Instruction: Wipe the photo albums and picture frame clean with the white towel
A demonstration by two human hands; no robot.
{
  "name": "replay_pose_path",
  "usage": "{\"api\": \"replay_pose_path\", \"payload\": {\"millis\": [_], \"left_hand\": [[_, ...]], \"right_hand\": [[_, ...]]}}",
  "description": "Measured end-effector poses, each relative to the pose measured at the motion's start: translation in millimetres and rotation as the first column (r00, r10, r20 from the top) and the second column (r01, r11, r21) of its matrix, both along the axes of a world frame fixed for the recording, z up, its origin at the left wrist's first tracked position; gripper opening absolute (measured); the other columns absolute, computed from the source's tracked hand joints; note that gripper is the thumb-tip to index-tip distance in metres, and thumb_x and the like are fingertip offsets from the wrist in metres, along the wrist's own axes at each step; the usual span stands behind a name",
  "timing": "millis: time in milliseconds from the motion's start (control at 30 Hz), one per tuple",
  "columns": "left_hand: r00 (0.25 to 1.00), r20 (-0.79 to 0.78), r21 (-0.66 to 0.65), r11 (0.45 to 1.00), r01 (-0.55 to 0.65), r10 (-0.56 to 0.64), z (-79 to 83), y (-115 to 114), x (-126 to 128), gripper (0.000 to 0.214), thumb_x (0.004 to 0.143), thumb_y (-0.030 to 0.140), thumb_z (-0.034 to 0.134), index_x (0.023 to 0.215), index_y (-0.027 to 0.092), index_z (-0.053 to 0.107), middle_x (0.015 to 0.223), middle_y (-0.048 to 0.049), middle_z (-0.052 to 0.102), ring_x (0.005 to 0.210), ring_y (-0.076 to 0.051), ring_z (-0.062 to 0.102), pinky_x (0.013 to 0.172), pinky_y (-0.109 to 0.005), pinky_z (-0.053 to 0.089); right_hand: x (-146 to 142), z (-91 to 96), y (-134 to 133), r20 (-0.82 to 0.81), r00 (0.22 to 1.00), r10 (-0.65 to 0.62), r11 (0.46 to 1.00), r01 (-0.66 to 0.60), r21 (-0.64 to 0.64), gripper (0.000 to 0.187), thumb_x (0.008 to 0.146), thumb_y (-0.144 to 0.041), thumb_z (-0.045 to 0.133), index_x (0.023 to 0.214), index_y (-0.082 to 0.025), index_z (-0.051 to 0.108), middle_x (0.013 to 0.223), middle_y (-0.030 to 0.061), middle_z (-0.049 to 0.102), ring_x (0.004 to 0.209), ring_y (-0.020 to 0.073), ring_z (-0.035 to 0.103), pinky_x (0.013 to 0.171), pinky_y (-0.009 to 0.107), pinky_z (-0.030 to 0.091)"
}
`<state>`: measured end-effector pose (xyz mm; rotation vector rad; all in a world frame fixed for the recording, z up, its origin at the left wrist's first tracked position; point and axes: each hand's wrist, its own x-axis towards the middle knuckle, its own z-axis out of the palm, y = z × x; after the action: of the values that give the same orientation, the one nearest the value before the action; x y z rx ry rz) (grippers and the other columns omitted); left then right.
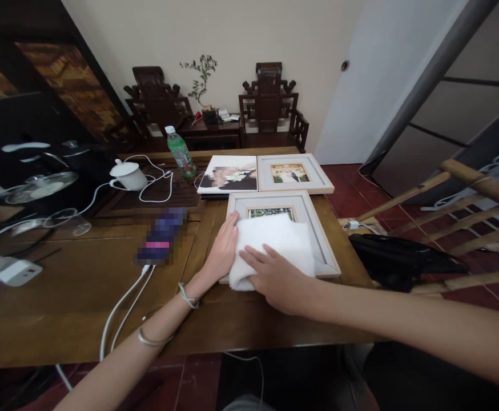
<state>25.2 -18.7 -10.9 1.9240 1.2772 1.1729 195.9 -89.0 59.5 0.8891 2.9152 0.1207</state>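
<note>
A pale wooden picture frame [318, 240] lies flat on the brown wooden table [82, 297] in front of me. A white cloth [281, 240] covers most of its glass. My right hand [275, 277] lies flat on the near part of the cloth, fingers stretched out. My left hand [222, 248] rests open against the frame's left edge, its fingers touching the frame and the cloth. Two bracelets sit on my left wrist.
Behind the frame lie a second framed photo [294, 173] and a photo print [229, 174]. A green bottle [180, 151], a white cup [128, 174], white cables and a phone [160, 237] are at the left. A black bag [399, 257] and bamboo chair [467, 200] stand at the right.
</note>
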Motion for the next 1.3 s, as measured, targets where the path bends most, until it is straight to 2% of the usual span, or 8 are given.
{"api": "replay_pose_path", "payload": {"millis": [167,300,433,567,667,833,1000,1300], "left_hand": [[0.999,0.051,-0.002,1.000,0.007,-0.007,-0.8,0,0,0.049,0.100,0.038,0.024,0.142,0.016,0.038,0.152,-0.0099,0.034,0.140,-0.019,0.030,0.118,-0.040,0.019],[0.999,-0.049,0.013,1.000,0.014,-0.013,-2.1,1,0,0.048,0.098,0.034,0.030,0.140,0.014,0.039,0.153,-0.0126,0.031,0.141,-0.022,0.028,0.118,-0.043,0.019],[0.990,-0.140,0.097,0.994,0.040,-0.026,-4.9,4,-1,0.046,0.095,0.027,0.037,0.139,0.013,0.042,0.149,-0.0142,0.038,0.139,-0.023,0.033,0.116,-0.046,0.023],[0.986,-0.163,0.174,0.983,0.059,-0.030,-8.1,8,-4,0.042,0.090,0.016,0.041,0.130,0.015,0.053,0.139,-0.0125,0.051,0.135,-0.024,0.039,0.114,-0.048,0.029],[0.983,-0.172,0.194,0.977,0.089,-0.056,-8.5,9,-5,0.043,0.087,0.009,0.039,0.123,0.017,0.059,0.132,-0.0098,0.058,0.134,-0.024,0.042,0.114,-0.049,0.030],[0.981,-0.163,0.207,0.968,0.140,-0.107,-7.1,8,-7,0.050,0.080,0.000,0.037,0.119,0.020,0.062,0.127,-0.0058,0.062,0.136,-0.022,0.039,0.113,-0.050,0.032],[0.982,-0.149,0.220,0.964,0.149,-0.117,-8.9,7,-7,0.052,0.078,-0.002,0.036,0.119,0.017,0.062,0.127,-0.0071,0.062,0.137,-0.023,0.038,0.113,-0.052,0.032],[0.984,-0.157,0.233,0.965,0.121,-0.086,-10.8,7,-6,0.055,0.075,-0.003,0.036,0.118,0.020,0.062,0.125,-0.0048,0.064,0.135,-0.024,0.040,0.112,-0.054,0.033]], "right_hand": [[-13,-12.2,30,-0.047,0.999,0.006,0.998,-0.003,0.064,0.025,0.082,-0.016,0.055,0.101,-0.011,0.071,0.142,0.0231,0.043,0.132,0.0311,0.039,0.107,0.050,0.032],[-6,-14.4,67,0.011,0.999,-0.053,0.992,0.051,0.115,0.028,0.080,-0.012,0.058,0.106,-0.013,0.069,0.148,0.0180,0.036,0.137,0.0312,0.031,0.109,0.053,0.028],[0,0.6,109,0.068,0.984,-0.165,0.970,0.149,0.193,0.034,0.084,-0.007,0.050,0.115,-0.013,0.065,0.149,0.0139,0.036,0.139,0.0315,0.026,0.110,0.056,0.023],[-7,15.8,133,-0.031,0.980,-0.195,0.931,0.195,0.309,0.036,0.087,-0.007,0.046,0.119,-0.012,0.063,0.153,0.0135,0.028,0.141,0.0325,0.020,0.111,0.056,0.020],[-20,11.7,140,-0.013,0.992,-0.128,0.951,0.127,0.281,0.035,0.090,-0.010,0.045,0.118,-0.015,0.064,0.154,0.0106,0.025,0.142,0.0310,0.017,0.112,0.054,0.018],[-23,-4.4,150,0.039,0.981,-0.190,0.963,0.178,0.202,0.037,0.088,-0.010,0.047,0.121,-0.014,0.062,0.154,0.0107,0.027,0.141,0.0317,0.020,0.110,0.053,0.023],[11,-1.7,152,0.066,0.970,-0.234,0.951,0.214,0.224,0.040,0.083,-0.002,0.045,0.114,-0.015,0.066,0.152,0.0073,0.031,0.140,0.0323,0.022,0.109,0.054,0.024],[120,15.2,137,0.111,0.918,-0.381,0.903,0.343,0.260,0.050,0.075,0.006,0.039,0.106,-0.018,0.070,0.143,0.0056,0.046,0.132,0.0298,0.039,0.101,0.052,0.036]]}}
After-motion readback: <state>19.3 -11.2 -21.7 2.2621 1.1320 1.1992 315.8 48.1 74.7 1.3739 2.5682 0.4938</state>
